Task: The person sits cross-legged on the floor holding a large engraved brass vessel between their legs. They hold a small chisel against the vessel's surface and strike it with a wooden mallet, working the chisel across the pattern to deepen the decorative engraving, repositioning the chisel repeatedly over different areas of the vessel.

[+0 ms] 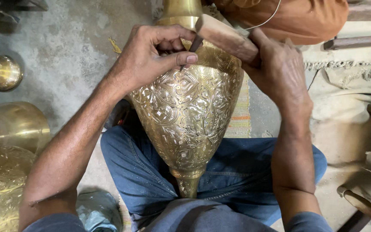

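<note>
Resting across the person's lap, the engraved brass vase (187, 116) lies neck away. Left hand (151, 58) fingers pinch a thin metal chisel (193, 48) against its surface; right hand (280, 71) fingers wrap a wooden mallet (225, 38). 2 more brass vessels (5, 129) stand left.

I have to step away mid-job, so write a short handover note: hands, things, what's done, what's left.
Left hand: pinches a thin chisel, its tip on the brass vase.
Right hand: grips a wooden mallet, its head at the chisel's top.
Vase: lies across the lap, between the knees, narrow end toward the body.
Done: engraved pattern covers the visible body.
Left: likely more work at the chisel tip; the far side is hidden.
Nearby: other brass pieces on the left.
</note>
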{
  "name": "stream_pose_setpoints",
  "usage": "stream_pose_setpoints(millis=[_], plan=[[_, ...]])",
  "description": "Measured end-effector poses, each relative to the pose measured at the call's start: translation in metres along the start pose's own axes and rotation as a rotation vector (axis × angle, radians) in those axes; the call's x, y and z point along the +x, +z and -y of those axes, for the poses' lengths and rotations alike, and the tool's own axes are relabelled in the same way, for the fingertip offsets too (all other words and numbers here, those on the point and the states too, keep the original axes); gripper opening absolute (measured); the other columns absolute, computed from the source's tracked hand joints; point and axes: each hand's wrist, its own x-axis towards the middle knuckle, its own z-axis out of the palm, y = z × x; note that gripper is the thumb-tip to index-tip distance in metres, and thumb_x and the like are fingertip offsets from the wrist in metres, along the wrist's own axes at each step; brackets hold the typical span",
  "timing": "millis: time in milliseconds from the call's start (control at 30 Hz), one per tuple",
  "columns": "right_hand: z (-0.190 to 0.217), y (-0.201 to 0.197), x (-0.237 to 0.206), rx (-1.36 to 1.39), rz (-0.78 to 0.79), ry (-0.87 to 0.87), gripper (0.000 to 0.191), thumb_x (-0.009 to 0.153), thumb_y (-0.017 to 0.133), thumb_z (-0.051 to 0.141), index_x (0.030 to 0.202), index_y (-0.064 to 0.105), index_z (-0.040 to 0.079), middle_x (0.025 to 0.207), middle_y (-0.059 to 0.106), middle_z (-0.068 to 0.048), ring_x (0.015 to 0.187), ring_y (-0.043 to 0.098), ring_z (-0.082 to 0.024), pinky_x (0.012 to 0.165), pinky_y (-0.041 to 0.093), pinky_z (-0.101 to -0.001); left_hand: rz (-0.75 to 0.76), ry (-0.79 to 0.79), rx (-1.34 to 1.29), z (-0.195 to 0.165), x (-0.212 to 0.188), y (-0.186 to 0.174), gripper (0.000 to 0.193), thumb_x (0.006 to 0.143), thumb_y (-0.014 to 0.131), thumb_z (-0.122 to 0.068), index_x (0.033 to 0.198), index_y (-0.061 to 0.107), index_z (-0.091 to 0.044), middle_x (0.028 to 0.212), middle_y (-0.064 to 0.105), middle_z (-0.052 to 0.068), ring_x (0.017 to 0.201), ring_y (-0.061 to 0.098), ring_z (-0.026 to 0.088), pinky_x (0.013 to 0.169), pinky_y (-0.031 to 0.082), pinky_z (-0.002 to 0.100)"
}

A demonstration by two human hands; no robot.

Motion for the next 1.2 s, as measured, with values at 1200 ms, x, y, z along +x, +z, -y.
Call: stream_pose_setpoints(millis=[1200], plan=[[0.027, -0.004, 0.003, -0.147, -0.021, 0.160, 0.029, 0.092, 0.081, 0.010, 0.105, 0.057, 0.004, 0.083, 0.070, -0.009, 0.068, 0.069, -0.023, 0.061, 0.056, -0.0448, -0.015, -0.005, 0.054, 0.003, -0.004, 0.000, 0.036, 0.098, 0.080, -0.017, 0.130, 0.071, -0.004, 0.113, 0.079, 0.013, 0.097, 0.079, 0.017, 0.087, 0.066, 0.035]])
